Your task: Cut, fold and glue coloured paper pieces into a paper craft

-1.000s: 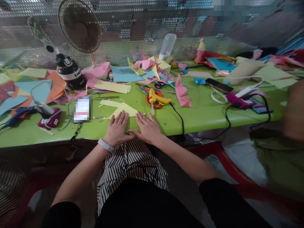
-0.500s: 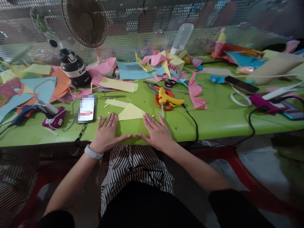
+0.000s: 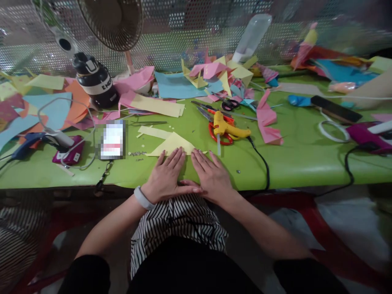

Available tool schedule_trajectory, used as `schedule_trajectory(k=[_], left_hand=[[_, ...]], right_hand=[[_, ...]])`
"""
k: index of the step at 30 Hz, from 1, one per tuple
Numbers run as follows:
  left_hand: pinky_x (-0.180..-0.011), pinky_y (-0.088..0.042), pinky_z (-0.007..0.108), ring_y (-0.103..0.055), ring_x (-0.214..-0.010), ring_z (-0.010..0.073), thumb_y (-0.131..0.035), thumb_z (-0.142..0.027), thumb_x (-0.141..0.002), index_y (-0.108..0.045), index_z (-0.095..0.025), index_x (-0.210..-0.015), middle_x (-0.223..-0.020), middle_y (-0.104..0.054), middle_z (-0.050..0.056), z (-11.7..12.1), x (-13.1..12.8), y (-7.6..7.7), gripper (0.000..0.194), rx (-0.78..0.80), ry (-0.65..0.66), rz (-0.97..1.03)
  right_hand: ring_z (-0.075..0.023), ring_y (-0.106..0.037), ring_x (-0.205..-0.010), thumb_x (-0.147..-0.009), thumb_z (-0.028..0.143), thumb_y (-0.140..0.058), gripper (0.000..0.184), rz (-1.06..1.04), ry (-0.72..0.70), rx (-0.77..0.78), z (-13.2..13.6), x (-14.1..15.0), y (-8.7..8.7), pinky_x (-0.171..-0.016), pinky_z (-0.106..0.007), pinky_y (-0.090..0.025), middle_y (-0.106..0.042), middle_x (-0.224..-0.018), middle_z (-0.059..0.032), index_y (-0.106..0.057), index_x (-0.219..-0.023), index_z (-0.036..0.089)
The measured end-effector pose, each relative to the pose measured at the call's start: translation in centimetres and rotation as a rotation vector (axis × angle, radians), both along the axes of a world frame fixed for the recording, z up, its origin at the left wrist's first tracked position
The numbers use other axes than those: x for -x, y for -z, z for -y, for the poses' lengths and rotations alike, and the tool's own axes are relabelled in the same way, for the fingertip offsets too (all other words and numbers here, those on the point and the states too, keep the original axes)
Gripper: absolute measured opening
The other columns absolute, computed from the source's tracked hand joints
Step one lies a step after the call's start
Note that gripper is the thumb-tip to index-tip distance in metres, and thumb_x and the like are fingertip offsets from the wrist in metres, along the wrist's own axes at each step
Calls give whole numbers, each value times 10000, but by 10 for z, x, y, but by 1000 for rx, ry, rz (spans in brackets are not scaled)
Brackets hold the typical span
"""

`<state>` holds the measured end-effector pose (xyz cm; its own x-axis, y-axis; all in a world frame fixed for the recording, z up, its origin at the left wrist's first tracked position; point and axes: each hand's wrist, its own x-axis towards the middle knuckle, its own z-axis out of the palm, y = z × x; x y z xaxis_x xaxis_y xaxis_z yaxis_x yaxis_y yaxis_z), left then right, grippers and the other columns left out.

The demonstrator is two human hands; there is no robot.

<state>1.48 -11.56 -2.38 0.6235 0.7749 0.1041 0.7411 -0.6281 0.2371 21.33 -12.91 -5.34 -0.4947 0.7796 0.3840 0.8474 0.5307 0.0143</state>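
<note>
A pale yellow sheet of paper (image 3: 173,145), folded to a triangle, lies flat on the green table (image 3: 122,173) with its long edge toward me. My left hand (image 3: 167,173) rests flat at that edge, fingertips on the paper near its middle. Close beside it, my right hand (image 3: 212,173) lies flat with fingertips at the paper's right corner. The thumbs overlap. Both hands have their fingers stretched out and grip nothing. A yellow glue gun (image 3: 229,126) lies over red-handled scissors (image 3: 225,141) just beyond my right hand.
A phone (image 3: 112,139) with a blurred screen and a purple power block (image 3: 72,151) are at the left, near a blue glue gun (image 3: 26,145). Behind stand a black bottle (image 3: 99,85) and a fan (image 3: 113,20). Coloured paper scraps cover the back. A black cord (image 3: 266,167) runs off the front edge.
My left hand slid outward to the paper's left corner, then came back toward the right hand. The right hand stayed by the right corner. The whole view has shifted.
</note>
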Motion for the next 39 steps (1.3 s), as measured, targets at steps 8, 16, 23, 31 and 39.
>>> schedule_trajectory(k=[8, 16, 23, 31, 39], left_hand=[[-1251, -84, 515, -200, -1528, 312, -278, -937, -734, -266, -142, -1564, -1644, -230, 149, -8, 12, -7, 1150, 37, 11, -56], [-1239, -129, 520, -179, -1533, 313, -309, -922, -754, -222, -168, -1580, -1652, -202, 152, -14, 39, -14, 1121, 34, -14, -140], [-1237, -140, 514, -190, -1530, 313, -312, -895, -789, -221, -158, -1584, -1652, -196, 154, -12, 50, -12, 1089, -29, -92, -205], [-1231, -166, 512, -190, -1530, 305, -360, -827, -846, -210, -182, -1588, -1658, -176, 142, -17, 57, -10, 995, -58, -51, -223], [-1222, -173, 541, -222, -1520, 326, -345, -885, -791, -255, -159, -1572, -1636, -238, 179, -14, 51, -11, 1070, -66, -74, -174]], right_hand=[[-305, -458, -1399, -992, 642, -265, 817, -23, 11, 45, 2, 0, -4, -1207, -500, -243, -453, -1512, -223, -418, -1475, 1], [-307, -437, -1417, -980, 681, -220, 844, 25, 63, 135, 0, -2, -10, -1219, -508, -200, -426, -1536, -197, -421, -1483, 34], [-314, -434, -1417, -956, 725, -117, 967, -56, 129, 169, 2, 1, -20, -1235, -524, -145, -469, -1489, -242, -456, -1441, -40], [-264, -258, -1511, -981, 675, -90, 915, -31, -52, 354, -29, 61, -41, -1253, -482, -131, -305, -1589, -203, -356, -1501, -29], [-288, -363, -1464, -961, 709, -63, 950, -44, 119, 259, -13, 32, -25, -1248, -529, -76, -394, -1545, -215, -403, -1486, -5]])
